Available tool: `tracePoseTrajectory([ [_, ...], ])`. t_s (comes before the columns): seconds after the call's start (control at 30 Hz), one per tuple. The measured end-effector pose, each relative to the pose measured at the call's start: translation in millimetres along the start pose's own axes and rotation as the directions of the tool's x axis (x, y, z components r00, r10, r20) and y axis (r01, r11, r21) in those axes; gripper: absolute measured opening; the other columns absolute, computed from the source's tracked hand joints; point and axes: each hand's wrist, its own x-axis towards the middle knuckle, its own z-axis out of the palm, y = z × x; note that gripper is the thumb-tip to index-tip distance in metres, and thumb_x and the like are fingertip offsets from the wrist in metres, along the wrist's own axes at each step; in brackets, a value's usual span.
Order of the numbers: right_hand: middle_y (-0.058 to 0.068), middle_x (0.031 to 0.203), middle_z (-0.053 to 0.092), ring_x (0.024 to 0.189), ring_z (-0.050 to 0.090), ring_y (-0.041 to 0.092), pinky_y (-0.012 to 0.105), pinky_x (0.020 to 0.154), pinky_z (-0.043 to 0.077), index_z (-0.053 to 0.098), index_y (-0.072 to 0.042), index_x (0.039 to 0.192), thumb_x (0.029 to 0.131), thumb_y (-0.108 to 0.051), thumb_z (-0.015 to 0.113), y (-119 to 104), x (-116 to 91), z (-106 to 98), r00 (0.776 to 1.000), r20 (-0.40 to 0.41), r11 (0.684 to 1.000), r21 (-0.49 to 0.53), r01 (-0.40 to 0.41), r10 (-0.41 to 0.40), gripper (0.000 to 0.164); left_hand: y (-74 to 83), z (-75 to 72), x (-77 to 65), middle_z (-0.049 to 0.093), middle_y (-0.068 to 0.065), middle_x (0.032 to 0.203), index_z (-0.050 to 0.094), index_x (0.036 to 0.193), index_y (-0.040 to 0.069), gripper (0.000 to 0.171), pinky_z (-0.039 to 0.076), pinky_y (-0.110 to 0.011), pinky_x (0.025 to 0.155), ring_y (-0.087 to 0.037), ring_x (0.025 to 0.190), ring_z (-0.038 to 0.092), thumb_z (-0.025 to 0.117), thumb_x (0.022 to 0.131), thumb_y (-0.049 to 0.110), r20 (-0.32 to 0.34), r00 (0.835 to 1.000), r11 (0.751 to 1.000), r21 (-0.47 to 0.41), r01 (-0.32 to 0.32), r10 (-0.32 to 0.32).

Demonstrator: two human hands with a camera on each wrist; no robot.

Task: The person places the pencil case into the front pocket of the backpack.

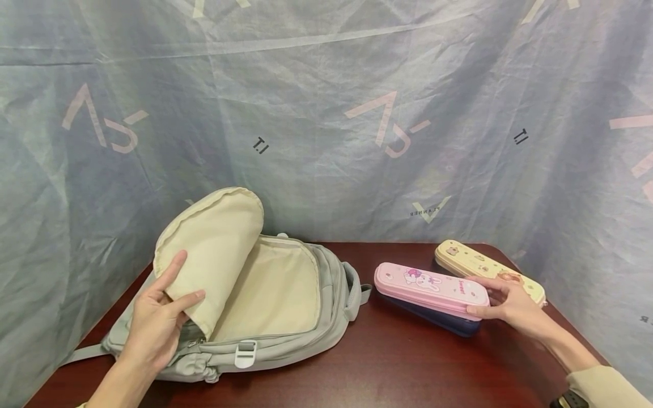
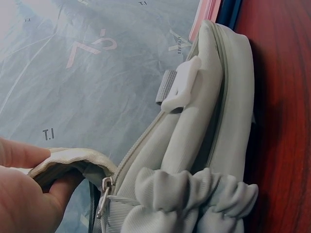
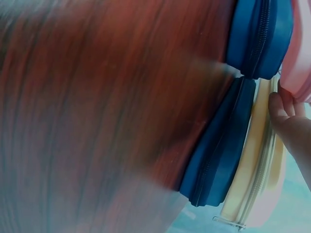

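Pinching flap (image 1: 221, 249), left hand (image 1: 157, 320); grasping pink case (image 1: 431, 290), right hand (image 1: 512, 303); right-wrist view adds second blue case (image 3: 219, 150), apparently.

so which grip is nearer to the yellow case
Right. The right grip pinches the end of the pink case, just in front of the yellow case. The left grip is well away to the left, holding the backpack flap.

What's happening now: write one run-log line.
left hand: pinches backpack flap, raised | right hand: grips pink case | pink case: over navy case | backpack: open
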Motion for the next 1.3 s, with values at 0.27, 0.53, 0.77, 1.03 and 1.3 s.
tracePoseTrajectory([
  [0.27,0.021,0.139,0.059,0.105,0.066,0.005,0.02,0.083,0.057,0.049,0.013,0.149,0.091,-0.006,0.082,-12,2,3,0.999,-0.01,0.999,0.003,-0.052,0.052,0.069,0.4,-0.5,-0.2,0.006,-0.01,0.176,0.037,0.165,0.026,0.09,0.06,-0.024,0.086,-0.005,0.105,0.069,0.07,0.093,-0.017,0.009,1.0,1.0,0.008,0.001,-0.001],
  [0.53,0.022,0.136,0.06,0.105,0.064,0.006,0.021,0.084,0.056,0.046,0.007,0.154,0.093,-0.013,0.083,-31,12,14,0.991,-0.009,0.99,0.058,-0.13,0.131,0.075,1.3,1.8,-0.2,0.003,-0.004,0.176,0.036,0.166,0.026,0.091,0.06,-0.024,0.086,-0.003,0.118,0.064,0.069,0.093,-0.018,0.0,1.0,0.999,0.032,-0.006,0.006],
  [0.77,0.012,0.132,0.063,0.106,0.065,0.008,0.022,0.086,0.057,0.044,0.009,0.154,0.093,-0.008,0.081,-43,23,27,0.996,0.025,0.986,0.141,-0.091,0.088,0.073,1.8,6.6,-1.7,0.002,-0.004,0.176,0.037,0.165,0.024,0.088,0.059,-0.022,0.087,0.001,0.123,0.059,0.066,0.094,-0.02,-0.038,0.998,0.996,0.077,-0.039,0.042],
  [1.03,0.022,0.137,0.058,0.105,0.065,0.013,0.027,0.085,0.059,0.044,0.01,0.154,0.093,-0.007,0.081,-57,38,40,0.996,0.051,0.974,0.208,-0.088,0.079,0.073,2.2,8.6,-2.8,0.005,-0.005,0.176,0.037,0.165,0.022,0.088,0.057,-0.023,0.091,0.001,0.124,0.059,0.064,0.094,-0.022,-0.051,0.997,0.996,0.07,-0.057,0.061],
  [1.3,0.017,0.13,0.061,0.104,0.065,0.018,0.028,0.085,0.059,0.052,0.008,0.148,0.089,-0.002,0.083,-70,54,59,0.996,0.078,0.965,0.257,-0.06,0.041,0.067,3.4,10.5,-3.3,0.005,-0.002,0.176,0.038,0.165,0.022,0.088,0.057,-0.021,0.091,0.003,0.124,0.057,0.065,0.094,-0.021,-0.067,0.996,0.995,0.083,-0.054,0.06],
])
